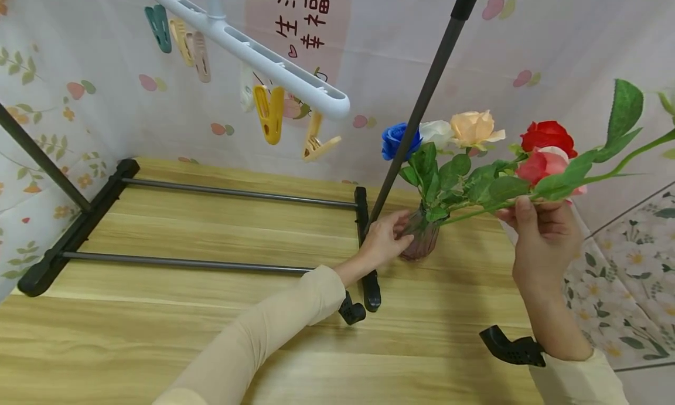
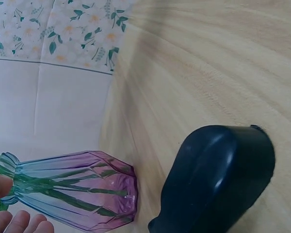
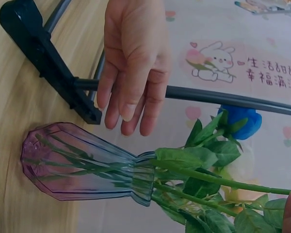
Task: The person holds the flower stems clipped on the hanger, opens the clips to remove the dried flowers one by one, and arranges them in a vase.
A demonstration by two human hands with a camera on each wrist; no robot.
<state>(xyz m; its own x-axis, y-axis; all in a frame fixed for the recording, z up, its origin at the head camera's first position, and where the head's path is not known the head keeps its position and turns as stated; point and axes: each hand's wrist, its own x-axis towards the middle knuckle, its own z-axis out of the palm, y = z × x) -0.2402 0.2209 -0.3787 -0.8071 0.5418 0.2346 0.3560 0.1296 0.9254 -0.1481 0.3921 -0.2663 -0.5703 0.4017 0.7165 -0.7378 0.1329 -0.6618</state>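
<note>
A faceted glass vase (image 3: 82, 162), purple at the base and bluish at the neck, stands on the table with several green stems inside. Blue (image 1: 399, 140), white, peach (image 1: 476, 128), red (image 1: 547, 138) and pink roses (image 1: 543, 164) lean out of it. My right hand (image 1: 548, 241) pinches a long leafy flower stem (image 3: 223, 180) between thumb and fingers. Its lower end overlaps the vase mouth, while its upper part runs out of the head view at the right. My left hand (image 1: 384, 238) is beside the vase neck, fingers loosely extended and holding nothing.
A black rack stand (image 1: 366, 247) with a slanting pole (image 1: 422, 106) rises just left of the vase. From above hangs a pale blue bar (image 1: 253, 50) with several clothespins (image 1: 270, 115). Patterned cloth (image 1: 633, 276) covers the back and right side of the wooden table (image 1: 422, 346).
</note>
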